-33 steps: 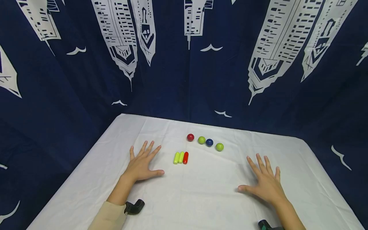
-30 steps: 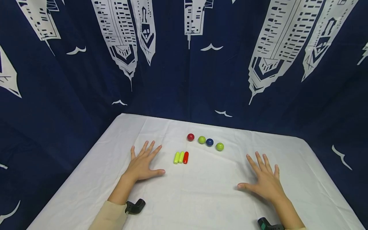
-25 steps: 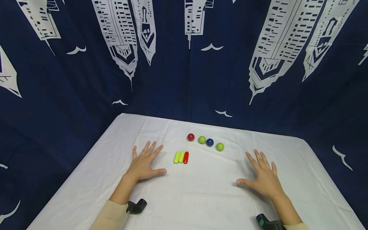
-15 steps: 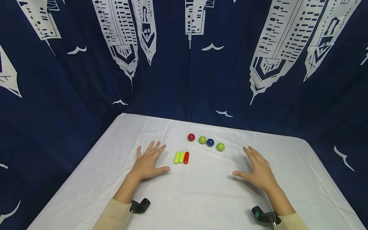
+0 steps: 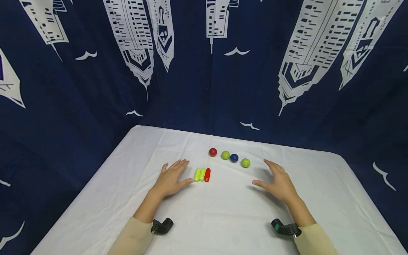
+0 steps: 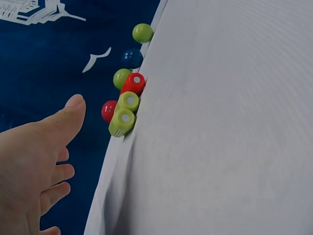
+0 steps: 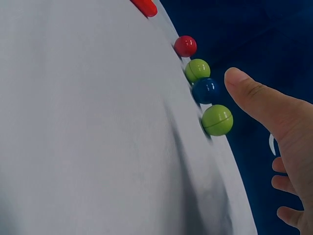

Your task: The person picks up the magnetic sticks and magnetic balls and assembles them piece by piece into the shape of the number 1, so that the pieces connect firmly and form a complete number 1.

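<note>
Yellow cylinders (image 5: 197, 175) just right of my left hand (image 5: 170, 181), lengthwise toward the far table edge (image 5: 287, 147); right hand (image 5: 280, 183) farther, both thumbs spread from fingers.

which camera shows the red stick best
The head view: the red stick appears there whole and lengthwise, with nothing covering it. The left wrist view shows it mostly end-on; the right wrist view cuts it off at the top edge.

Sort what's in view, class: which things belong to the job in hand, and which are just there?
Likely in the job, near the hands:
two yellow-green cylinders
red cylinder
red ball
two green balls
blue ball

Probably just background:
blue curtain
white tablecloth
wrist devices
</note>
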{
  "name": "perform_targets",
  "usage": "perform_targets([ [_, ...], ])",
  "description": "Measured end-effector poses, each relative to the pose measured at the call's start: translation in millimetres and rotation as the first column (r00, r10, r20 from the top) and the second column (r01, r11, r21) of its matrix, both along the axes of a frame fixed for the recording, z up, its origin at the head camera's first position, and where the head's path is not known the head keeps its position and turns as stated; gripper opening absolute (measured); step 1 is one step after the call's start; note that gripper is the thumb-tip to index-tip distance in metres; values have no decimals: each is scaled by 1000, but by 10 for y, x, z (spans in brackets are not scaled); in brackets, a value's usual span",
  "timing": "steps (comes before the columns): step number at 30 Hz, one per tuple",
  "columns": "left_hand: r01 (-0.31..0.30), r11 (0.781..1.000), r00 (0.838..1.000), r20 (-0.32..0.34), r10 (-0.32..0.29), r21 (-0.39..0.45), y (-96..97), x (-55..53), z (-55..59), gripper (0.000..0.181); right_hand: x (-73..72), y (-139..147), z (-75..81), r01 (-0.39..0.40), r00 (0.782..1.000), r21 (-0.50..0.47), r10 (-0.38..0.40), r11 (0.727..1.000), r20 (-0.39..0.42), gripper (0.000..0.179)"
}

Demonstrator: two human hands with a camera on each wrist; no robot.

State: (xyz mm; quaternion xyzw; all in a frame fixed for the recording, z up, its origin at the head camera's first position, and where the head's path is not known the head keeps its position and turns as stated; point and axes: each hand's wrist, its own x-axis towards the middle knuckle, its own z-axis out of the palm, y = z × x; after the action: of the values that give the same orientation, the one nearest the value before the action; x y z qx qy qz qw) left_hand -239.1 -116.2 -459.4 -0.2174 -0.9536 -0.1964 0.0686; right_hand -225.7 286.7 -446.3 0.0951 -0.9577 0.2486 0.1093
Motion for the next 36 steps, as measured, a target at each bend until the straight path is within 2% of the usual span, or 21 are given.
perform_targets([
  [5, 23, 998, 1000, -2, -23, 52, 76, -20, 16, 67, -87, -70, -7, 0, 1000, -5, 0, 1000, 28, 99],
  [9, 22, 998, 1000, -7, -22, 62, 124, -32, 21, 59, -138, -114, -6, 7, 999, -9, -6, 1000, 48, 98],
  [16, -28, 998, 1000, 11, 27, 57, 182, -47, -5, 48, -208, -170, 12, -4, 998, -17, 5, 1000, 70, 94],
  [25, -79, 990, 996, 57, 73, 118, 270, -86, -30, 44, -327, -272, -4, -37, 998, -83, 41, 996, 45, 76],
  [30, -123, 983, 990, 79, 113, 139, 342, -101, -41, 39, -385, -334, -44, -16, 998, -90, 21, 996, 53, 69],
  [36, -175, 970, 982, 106, 158, 171, 398, -121, -42, 36, -468, -390, -52, 29, 995, -76, -22, 997, 101, 68],
])
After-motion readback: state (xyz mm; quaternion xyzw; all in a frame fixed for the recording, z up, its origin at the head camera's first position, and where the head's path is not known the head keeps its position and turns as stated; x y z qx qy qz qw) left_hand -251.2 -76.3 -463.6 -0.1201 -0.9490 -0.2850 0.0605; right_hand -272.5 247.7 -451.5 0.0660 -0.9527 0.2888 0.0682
